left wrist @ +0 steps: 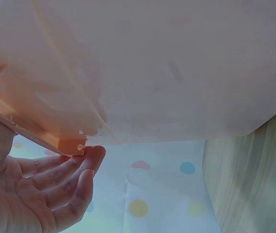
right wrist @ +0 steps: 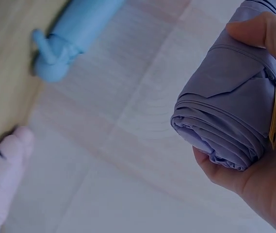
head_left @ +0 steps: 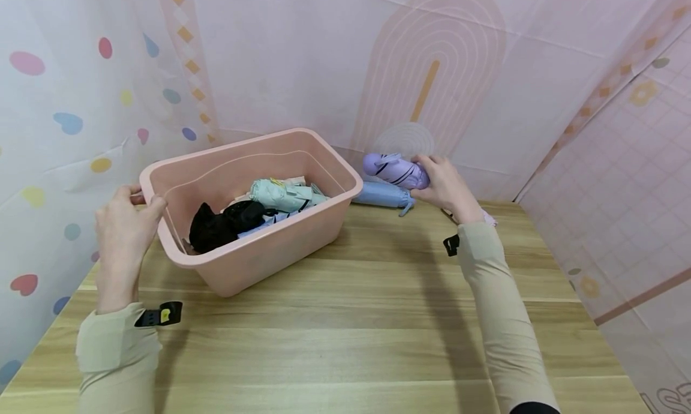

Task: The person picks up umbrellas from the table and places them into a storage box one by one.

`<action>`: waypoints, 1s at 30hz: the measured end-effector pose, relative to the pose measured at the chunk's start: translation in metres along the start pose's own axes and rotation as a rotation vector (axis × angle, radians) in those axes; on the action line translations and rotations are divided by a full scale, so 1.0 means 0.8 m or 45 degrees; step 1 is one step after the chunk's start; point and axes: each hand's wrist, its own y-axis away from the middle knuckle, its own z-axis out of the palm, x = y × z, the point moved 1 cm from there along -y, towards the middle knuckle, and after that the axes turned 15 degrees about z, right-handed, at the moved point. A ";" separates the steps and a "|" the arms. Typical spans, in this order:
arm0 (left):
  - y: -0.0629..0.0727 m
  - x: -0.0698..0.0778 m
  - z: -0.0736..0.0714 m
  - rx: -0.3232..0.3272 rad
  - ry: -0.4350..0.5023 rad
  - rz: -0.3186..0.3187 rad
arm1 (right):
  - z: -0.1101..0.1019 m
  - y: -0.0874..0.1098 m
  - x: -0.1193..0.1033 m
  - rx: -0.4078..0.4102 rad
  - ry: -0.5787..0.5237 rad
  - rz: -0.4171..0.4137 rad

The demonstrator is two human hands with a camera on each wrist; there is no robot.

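Note:
My right hand [head_left: 444,185] grips a folded purple umbrella [head_left: 398,170], raised above a blue folded umbrella [head_left: 382,194] on the table by the back wall. In the right wrist view the thumb and fingers wrap round the purple umbrella [right wrist: 230,92], and a yellow tag hangs from it. My left hand [head_left: 125,240] holds the left rim of a pink plastic bin [head_left: 270,261]; in the left wrist view its fingers [left wrist: 74,187] curl under the rim. Inside the bin lie a mint folded umbrella [head_left: 283,194], a black bundle [head_left: 218,227] and some light blue cloth [head_left: 264,225].
A pale pink folded umbrella [right wrist: 4,170] lies on the table right of the blue one, mostly behind my right wrist in the head view. Patterned cloth walls [head_left: 281,60] stand behind and beside the wooden table [head_left: 302,348].

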 end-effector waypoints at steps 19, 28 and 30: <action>-0.001 -0.004 -0.004 0.019 -0.019 0.010 | -0.007 -0.043 -0.103 -0.034 0.018 -0.174; -0.001 -0.005 -0.005 0.029 -0.018 0.023 | 0.024 -0.054 -0.156 -0.121 0.036 -0.183; -0.002 -0.005 -0.005 0.027 -0.026 0.027 | 0.031 -0.054 -0.168 -0.138 0.060 -0.168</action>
